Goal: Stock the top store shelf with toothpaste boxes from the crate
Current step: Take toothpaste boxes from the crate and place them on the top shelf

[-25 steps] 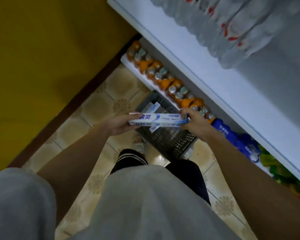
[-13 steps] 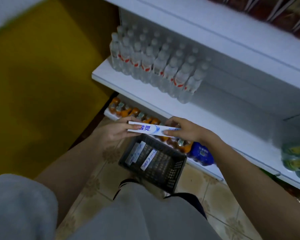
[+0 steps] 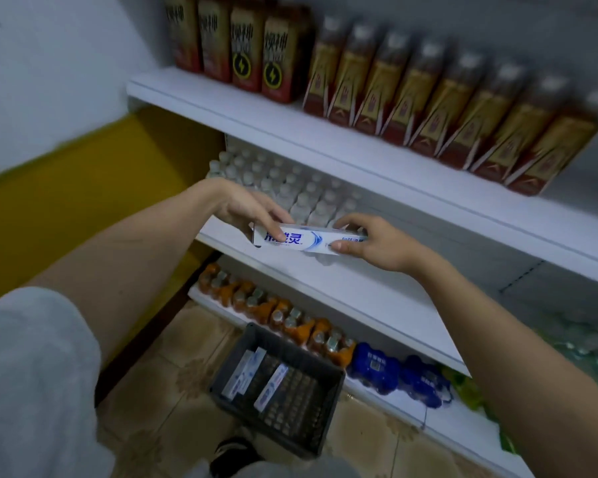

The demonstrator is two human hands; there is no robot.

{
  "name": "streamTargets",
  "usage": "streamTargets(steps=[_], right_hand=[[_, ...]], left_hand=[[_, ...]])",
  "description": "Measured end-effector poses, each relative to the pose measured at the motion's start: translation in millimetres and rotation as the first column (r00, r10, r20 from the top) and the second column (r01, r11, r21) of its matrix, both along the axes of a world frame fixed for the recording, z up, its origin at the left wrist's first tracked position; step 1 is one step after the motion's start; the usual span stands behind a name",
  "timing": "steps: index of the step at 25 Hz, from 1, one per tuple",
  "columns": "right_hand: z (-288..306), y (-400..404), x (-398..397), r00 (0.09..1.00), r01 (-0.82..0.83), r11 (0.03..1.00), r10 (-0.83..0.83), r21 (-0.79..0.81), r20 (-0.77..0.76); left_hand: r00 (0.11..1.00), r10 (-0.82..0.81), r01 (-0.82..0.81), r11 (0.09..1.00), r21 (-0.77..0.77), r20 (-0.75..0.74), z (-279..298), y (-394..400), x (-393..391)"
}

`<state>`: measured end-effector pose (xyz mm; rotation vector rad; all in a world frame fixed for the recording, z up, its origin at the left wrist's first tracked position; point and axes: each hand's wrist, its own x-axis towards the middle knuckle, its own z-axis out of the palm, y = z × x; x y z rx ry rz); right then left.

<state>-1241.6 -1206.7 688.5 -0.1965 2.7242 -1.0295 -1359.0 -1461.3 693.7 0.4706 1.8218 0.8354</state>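
While both hands pinch its ends, white toothpaste box [image 3: 308, 240], blue lettering, held level, long and slim.

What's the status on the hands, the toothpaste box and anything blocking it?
Left hand and right hand each grip an end of the toothpaste box. Box level, off the shelves. More boxes in crate. Nothing blocking.

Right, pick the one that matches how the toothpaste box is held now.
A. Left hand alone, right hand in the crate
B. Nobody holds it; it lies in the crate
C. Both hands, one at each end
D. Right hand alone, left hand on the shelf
C: the left hand pinches one end of the toothpaste box and the right hand grips the other, well above the crate.
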Motion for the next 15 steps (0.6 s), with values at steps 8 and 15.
streamTargets(steps=[8, 15], right_hand=[[147, 43, 28, 0.901, 0.148, 0.988, -0.122, 0.031, -0.417], [281, 66, 51, 0.667, 0.214, 0.977, -0.126, 0.027, -0.734]], left_hand=[[0.974, 0.055, -0.011, 0.980, 0.199, -0.219, 161, 46, 4], [0.900, 0.061, 0.120, 0.917, 0.379, -0.431, 307, 68, 3]])
